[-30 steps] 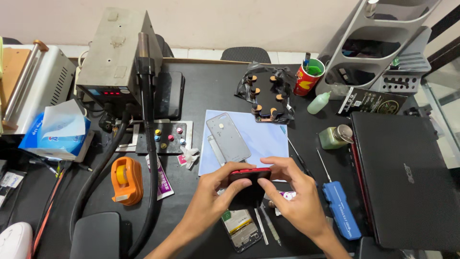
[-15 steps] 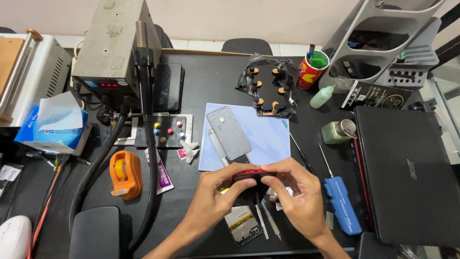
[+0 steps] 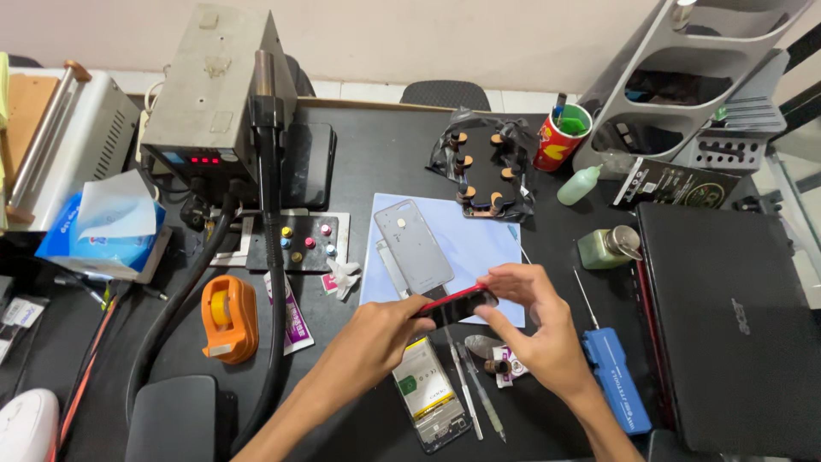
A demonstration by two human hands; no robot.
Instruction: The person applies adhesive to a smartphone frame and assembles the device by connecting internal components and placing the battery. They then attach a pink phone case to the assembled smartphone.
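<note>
Head view. I hold a red-edged phone [image 3: 451,305] between both hands, just above the black surface [image 3: 385,162]. My left hand [image 3: 376,335] has its fingers closed on the phone's left end; my right hand [image 3: 534,321] pinches the right end, its fingers curled over the top edge. Behind the phone a grey back cover [image 3: 414,245] lies on a pale blue mat [image 3: 479,244]. Below my hands lie an opened phone body [image 3: 432,398] and tweezers [image 3: 469,389]; a blue screwdriver [image 3: 617,387] lies to the right.
</note>
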